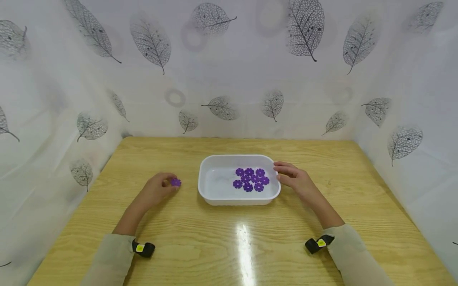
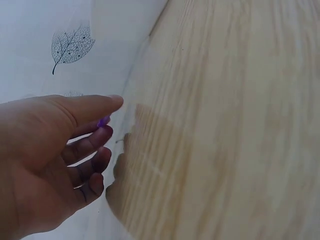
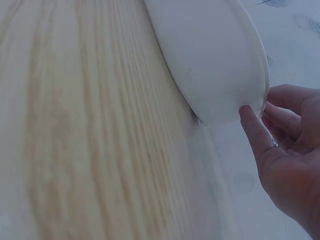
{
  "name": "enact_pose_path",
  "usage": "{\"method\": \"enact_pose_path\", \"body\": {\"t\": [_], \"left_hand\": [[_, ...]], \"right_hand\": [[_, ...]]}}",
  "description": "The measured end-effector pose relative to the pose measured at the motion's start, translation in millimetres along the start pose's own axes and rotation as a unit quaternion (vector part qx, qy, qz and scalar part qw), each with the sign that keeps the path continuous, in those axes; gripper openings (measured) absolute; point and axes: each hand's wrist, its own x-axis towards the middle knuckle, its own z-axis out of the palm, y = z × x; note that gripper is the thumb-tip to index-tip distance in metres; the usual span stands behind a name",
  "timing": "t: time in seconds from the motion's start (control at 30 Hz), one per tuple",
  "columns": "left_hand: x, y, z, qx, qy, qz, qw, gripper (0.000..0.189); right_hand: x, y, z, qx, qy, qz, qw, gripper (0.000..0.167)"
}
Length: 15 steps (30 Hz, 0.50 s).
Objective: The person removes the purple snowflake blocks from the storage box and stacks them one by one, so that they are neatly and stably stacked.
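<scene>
Left of the white plastic tub [image 1: 214,190], my left hand [image 1: 157,188] pinches a purple notched plastic disc [image 1: 175,182] just over the table. In the left wrist view only a sliver of that purple disc [image 2: 103,121] shows between the thumb and a finger of the left hand [image 2: 55,145]. At the tub's right end my right hand [image 1: 298,182] holds the rim. The right wrist view has the right hand's [image 3: 295,145] thumb against the outer wall of the tub [image 3: 215,60], the other fingers at the rim. Several matching purple discs [image 1: 248,187] lie inside the tub's right half.
The wooden table [image 1: 200,246] extends around the tub, with a bright glare patch in front. White curtain [image 1: 243,79] printed with grey leaves encloses the back and sides. A black strap [image 1: 144,249] with a yellow mark sits at each wrist.
</scene>
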Motion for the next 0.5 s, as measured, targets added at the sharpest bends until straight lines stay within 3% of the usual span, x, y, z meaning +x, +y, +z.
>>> {"method": "enact_pose_path", "body": {"t": [0.5], "left_hand": [[-4.9,0.1,-1.9,0.01,-0.015,0.006,0.9998,0.046]], "right_hand": [[1.0,0.8,0.7,0.013,-0.003,-0.007,0.9999,0.044]]}}
